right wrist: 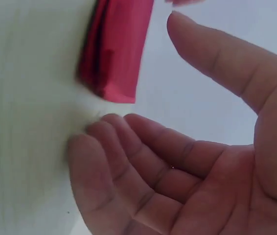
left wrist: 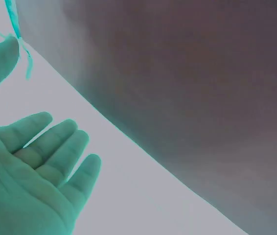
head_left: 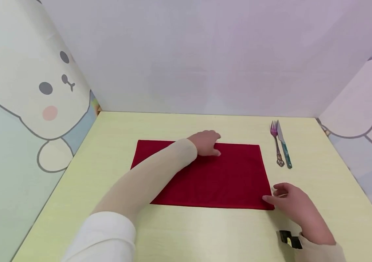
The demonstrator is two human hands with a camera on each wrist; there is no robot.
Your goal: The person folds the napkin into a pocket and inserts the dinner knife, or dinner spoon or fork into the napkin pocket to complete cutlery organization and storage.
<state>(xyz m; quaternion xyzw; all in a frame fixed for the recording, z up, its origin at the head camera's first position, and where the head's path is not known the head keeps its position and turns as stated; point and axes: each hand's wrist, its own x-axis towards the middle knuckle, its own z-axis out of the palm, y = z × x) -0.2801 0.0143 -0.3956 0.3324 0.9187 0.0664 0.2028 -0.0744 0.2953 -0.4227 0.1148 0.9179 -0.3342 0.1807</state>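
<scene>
A dark red cloth (head_left: 225,178), a flat rectangle, lies on the pale yellow table. Over its far edge, near the middle, my left hand (head_left: 204,143) stretches out with thumb and fingers spread. The left wrist view, in odd tints, shows this palm (left wrist: 26,191) with nothing in it. At the cloth's near right corner my right hand (head_left: 292,202) hovers, fingers loosely bent and thumb toward the corner. In the right wrist view a folded-looking red cloth end (right wrist: 119,58) stands just beyond the right fingertips (right wrist: 111,120), apart from them. My left forearm hides part of the cloth's left side.
A fork (head_left: 277,145) and a knife with a teal handle (head_left: 285,145) lie side by side to the right of the cloth. Behind the table (head_left: 205,233) rises a plain pale wall (head_left: 205,65). Cartoon-printed panels (head_left: 25,91) flank both sides.
</scene>
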